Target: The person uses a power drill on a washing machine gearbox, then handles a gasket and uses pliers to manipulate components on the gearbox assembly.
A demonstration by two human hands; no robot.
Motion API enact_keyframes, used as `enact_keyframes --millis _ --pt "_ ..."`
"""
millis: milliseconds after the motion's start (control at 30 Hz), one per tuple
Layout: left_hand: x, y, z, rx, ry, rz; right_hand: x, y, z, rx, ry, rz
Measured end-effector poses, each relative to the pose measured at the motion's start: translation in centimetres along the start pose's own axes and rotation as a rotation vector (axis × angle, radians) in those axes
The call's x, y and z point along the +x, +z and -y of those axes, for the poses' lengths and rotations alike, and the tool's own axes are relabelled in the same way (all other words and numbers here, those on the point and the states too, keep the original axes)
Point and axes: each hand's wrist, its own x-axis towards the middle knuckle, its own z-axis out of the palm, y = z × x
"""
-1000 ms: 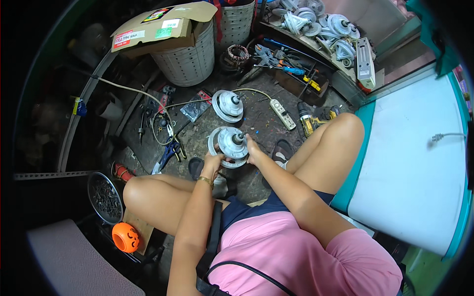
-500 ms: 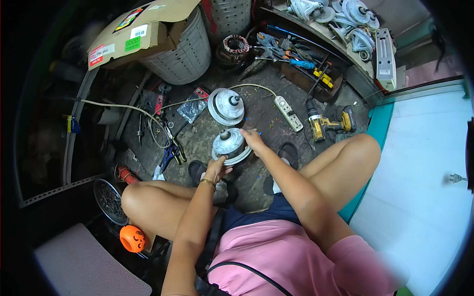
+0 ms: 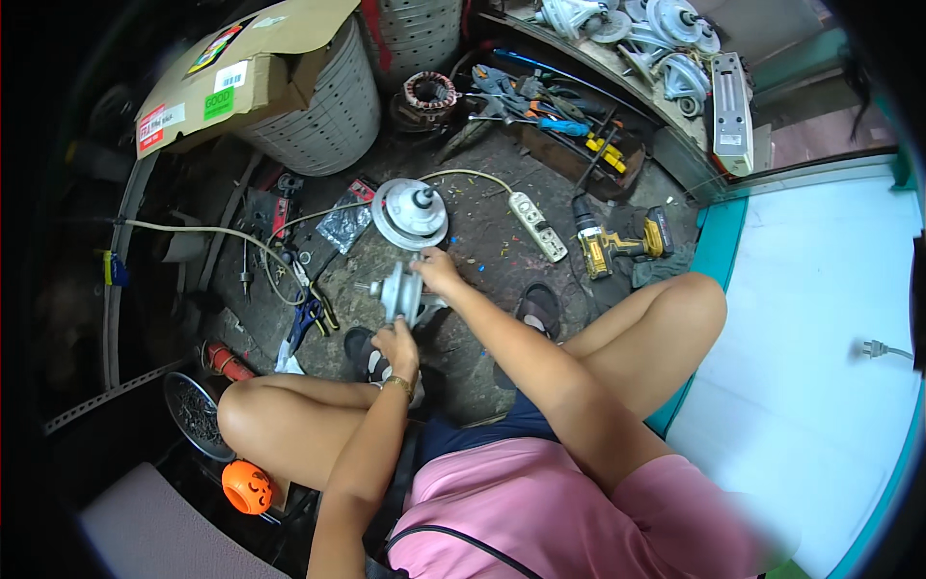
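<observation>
Between my two hands a round whitish metal housing with a short central shaft is tipped on edge, its shaft pointing left. It looks like a motor part. At its upper rim my right hand is closed on the edge. My left hand grips the lower rim, fingers partly hidden behind it. Just beyond, on the floor, a similar whitish housing lies flat with its dark-tipped shaft up.
A yellow-black cordless drill and a white power strip lie to the right. Blue-handled pliers and a plastic bag lie left. Beyond are a tool box, a wound stator and a perforated basket. A bowl of screws is near my left knee.
The held housing has been turned from nearly flat, shaft up, onto its edge with the shaft to the left. Both hands still hold its rim. The whole view has shifted slightly.
</observation>
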Motion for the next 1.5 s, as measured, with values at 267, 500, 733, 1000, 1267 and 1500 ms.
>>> enact_keyframes --millis 267,500,733,1000,1267,1500 --pt "0.3 -3.2 -2.7 0.060 0.380 -0.184 -3.6 1.7 5.8 0.163 -0.125 0.272" --pt "6.5 -4.7 -3.6 -0.309 0.179 -0.054 2.8 -11.8 9.1 -0.378 -0.484 -0.091" --pt "8.0 -4.7 -3.1 -0.633 -0.019 0.075 8.5 -26.3 17.7 -0.823 -0.473 -0.693" --pt "9.4 -7.2 -5.0 -0.817 -0.001 0.266 18.4 -23.1 24.8 -1.041 -0.869 -0.607" --pt "5.1 -4.4 -7.4 -0.828 -0.016 0.527 28.6 -17.5 27.5 -1.308 -0.532 -0.559" --pt "5.6 -4.9 -10.6 -0.685 -0.002 0.496 30.7 -20.4 29.8 -1.198 -0.465 -0.649"
